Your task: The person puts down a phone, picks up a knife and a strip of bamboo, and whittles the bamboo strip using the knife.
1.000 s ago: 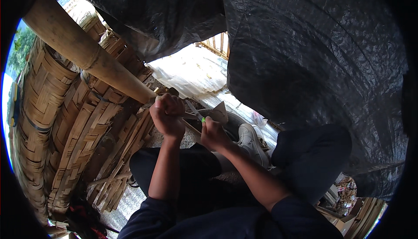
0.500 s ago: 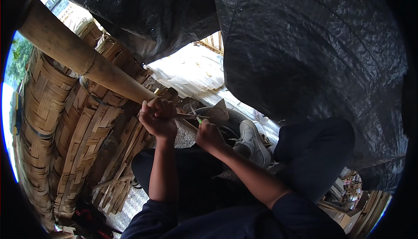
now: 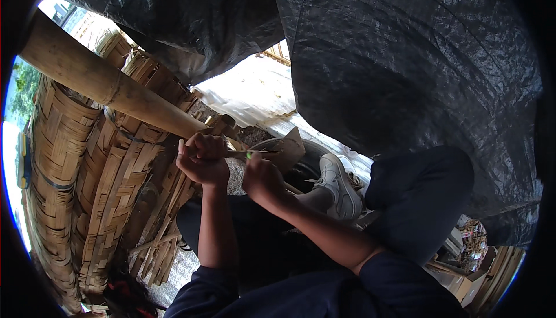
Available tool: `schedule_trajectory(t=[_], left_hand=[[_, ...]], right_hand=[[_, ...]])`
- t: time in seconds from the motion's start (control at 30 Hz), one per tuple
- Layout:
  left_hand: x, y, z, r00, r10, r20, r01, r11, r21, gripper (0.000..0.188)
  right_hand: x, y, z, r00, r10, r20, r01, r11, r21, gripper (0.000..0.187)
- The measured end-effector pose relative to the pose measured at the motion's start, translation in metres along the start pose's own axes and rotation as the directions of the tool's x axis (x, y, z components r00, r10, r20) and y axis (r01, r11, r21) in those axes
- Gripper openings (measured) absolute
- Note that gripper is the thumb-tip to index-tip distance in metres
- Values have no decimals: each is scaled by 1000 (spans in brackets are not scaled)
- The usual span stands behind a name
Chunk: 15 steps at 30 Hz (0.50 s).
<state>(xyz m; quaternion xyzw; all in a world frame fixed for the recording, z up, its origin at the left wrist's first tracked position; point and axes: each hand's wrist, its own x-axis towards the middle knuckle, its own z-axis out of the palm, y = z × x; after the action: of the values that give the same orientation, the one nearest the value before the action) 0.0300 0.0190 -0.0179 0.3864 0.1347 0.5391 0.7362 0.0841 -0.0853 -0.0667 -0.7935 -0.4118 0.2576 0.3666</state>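
Pale wood or bamboo, by its colour: a thin strip (image 3: 267, 152) juts from the thumb-free side of the left hand (image 3: 204, 159), running roughly level across the gap and over the top of the right hand (image 3: 262, 180), in front of the crossed legs. Left fingers curled into a fist, apparently around the strip's near end; exact finger placement hidden. Right fingers closed round a small green piece (image 3: 249, 155), only its tip showing; its full shape cannot be told. Green tip and strip lie close together, perhaps touching. Just above the left fist ends a thick bamboo pole (image 3: 110, 86); woven panels (image 3: 61, 138) stand to the left; a pale shoe (image 3: 344, 190) lies right of the right hand. Judgement on handling: strip very light, fairly stiff lengthwise yet springy, likely dry rather than slippery, prone to snap or split along the grain, edges possibly sharp. Best held near its thicker-looking left end, pinched flat and firmly, leaving the slender free end unloaded, fingers clear of the green piece.
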Motion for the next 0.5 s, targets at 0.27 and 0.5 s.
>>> schedule_trajectory(t=[0.27, 0.5], left_hand=[[11, 0, -2, 1000, 18, -1, -18, 1000, -23, 47], [1, -3, 1, 995, -45, 88, 50, 997, -57, 44]], right_hand=[[17, 88, 35, 997, 12, -80, -19, 996, -88, 12], [21, 39, 18, 990, -11, -137, 6, 999, -36, 19]])
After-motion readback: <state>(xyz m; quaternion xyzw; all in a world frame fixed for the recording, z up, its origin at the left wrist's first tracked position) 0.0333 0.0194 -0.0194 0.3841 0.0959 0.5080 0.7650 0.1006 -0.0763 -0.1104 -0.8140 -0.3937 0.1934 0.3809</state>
